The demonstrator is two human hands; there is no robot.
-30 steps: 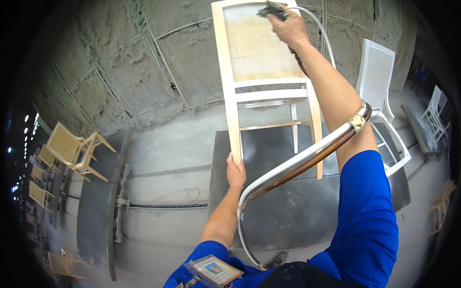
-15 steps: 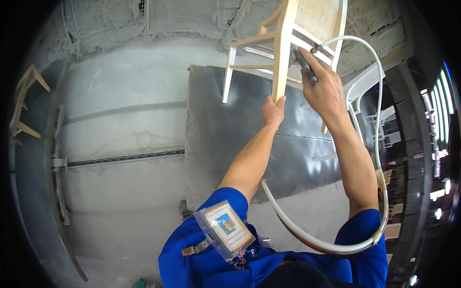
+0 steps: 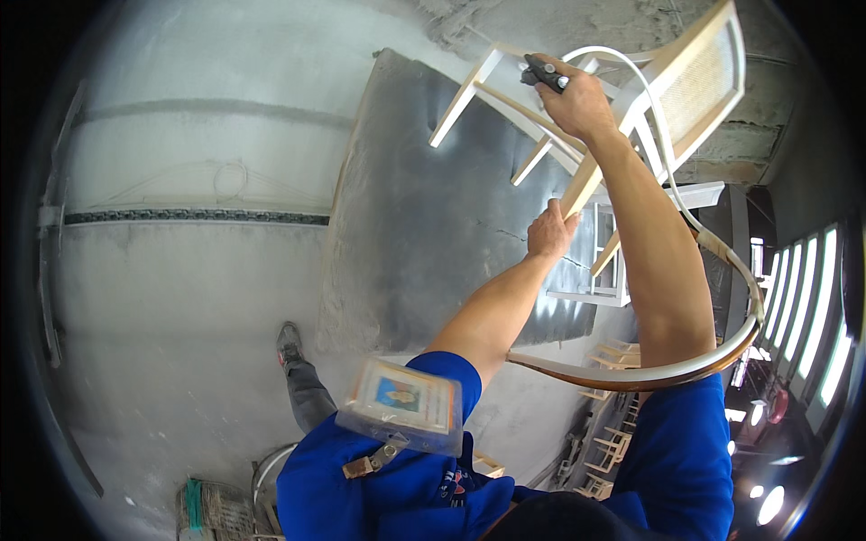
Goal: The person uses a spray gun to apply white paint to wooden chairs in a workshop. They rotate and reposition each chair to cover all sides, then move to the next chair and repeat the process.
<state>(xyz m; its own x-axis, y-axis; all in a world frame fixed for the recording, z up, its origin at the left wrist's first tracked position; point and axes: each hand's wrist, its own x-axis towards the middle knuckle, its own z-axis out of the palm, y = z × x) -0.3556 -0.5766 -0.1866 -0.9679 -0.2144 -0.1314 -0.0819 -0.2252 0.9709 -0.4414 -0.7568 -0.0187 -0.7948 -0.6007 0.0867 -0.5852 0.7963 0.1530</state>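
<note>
A pale wooden chair (image 3: pixel 708 77) with a woven cane back is held up and tilted in front of me, at the upper right. My left hand (image 3: pixel 552 230) is closed around the lower end of one of its legs. In my right hand (image 3: pixel 580 106) is a dark spray gun (image 3: pixel 546 74), gripped close to the chair's seat frame and pointing left. A white hose (image 3: pixel 666 144) runs from the gun, loops past my right forearm and crosses in front of my upper arms. The fingers under the gun are partly hidden.
A dark sheet (image 3: pixel 415 207) lies beneath the chair. White furniture frames (image 3: pixel 612 270) stand beyond my left hand. A chain track (image 3: pixel 198 216) crosses the floor at left. Several wooden chairs (image 3: pixel 613 448) are at lower right. My shoe (image 3: pixel 289 345) shows at lower left.
The chair has tilted over to the right, its legs now slanting. My left hand moved right and slightly down with it. The spray gun shifted left and up, and my view has turned.
</note>
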